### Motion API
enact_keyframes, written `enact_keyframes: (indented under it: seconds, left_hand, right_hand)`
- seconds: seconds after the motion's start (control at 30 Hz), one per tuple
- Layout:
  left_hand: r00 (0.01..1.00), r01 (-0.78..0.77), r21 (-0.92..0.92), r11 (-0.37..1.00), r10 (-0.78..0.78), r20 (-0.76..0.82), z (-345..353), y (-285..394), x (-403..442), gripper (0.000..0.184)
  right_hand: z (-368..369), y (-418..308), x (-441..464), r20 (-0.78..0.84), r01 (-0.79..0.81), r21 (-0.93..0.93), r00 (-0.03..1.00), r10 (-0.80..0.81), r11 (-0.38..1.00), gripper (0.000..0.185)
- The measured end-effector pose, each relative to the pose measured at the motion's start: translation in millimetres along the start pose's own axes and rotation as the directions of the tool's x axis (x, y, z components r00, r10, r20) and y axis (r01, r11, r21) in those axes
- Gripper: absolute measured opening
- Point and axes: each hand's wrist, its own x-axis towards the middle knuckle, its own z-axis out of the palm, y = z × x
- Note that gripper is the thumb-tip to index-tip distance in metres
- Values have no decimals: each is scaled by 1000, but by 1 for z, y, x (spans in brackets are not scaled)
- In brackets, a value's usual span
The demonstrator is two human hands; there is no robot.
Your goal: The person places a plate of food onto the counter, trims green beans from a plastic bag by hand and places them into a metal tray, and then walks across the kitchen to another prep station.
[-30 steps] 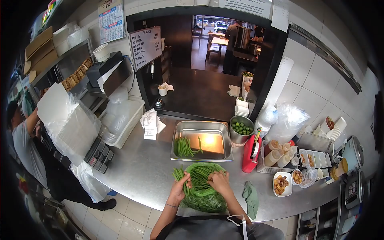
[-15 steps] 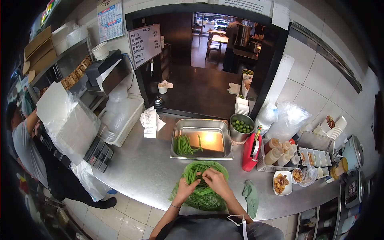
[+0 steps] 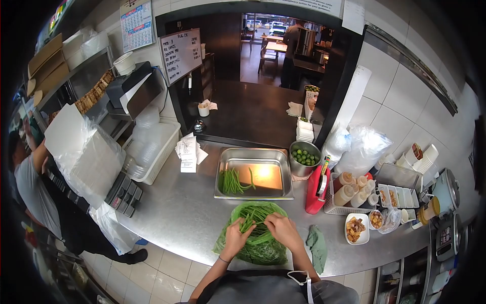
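Observation:
A green plastic bag [image 3: 263,252] full of green beans [image 3: 260,210] sits on the steel counter in front of me, its mouth open. My left hand [image 3: 237,239] is at the bag's left side, fingers closed around a few green beans that stick up from its grip. At the right of the bag's mouth, my right hand [image 3: 284,231] has its fingertips pinched together; what is between them is too small to make out. Just beyond the bag, a steel tray [image 3: 273,193] holds a small bunch of green beans at its left end.
Right of the tray are a pot [image 3: 304,161] of small green limes, a red container [image 3: 317,191] and a basket of sauce bottles [image 3: 347,195]. A green cloth [image 3: 317,248] lies by my right arm. Receipts [image 3: 188,154] lie at left. Another person [image 3: 38,187] stands far left.
My right hand has drawn away from the left, toward the right side of the bag's mouth. More of the beans inside the bag now show between my hands.

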Motion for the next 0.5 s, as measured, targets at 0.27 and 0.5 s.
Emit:
enact_keyframes:
  seconds: [0.27,0.5]
  left_hand:
    - [1000,-1,-2,1000,1,-28,0,-2,-1,19]
    - [998,-46,-60,997,43,-49,-5,11,1,20]
  right_hand:
    - [53,34,17,-12,-6,671,1000,18,742,11]
    - [48,35,16,359,-359,933,931,-65,22,13]
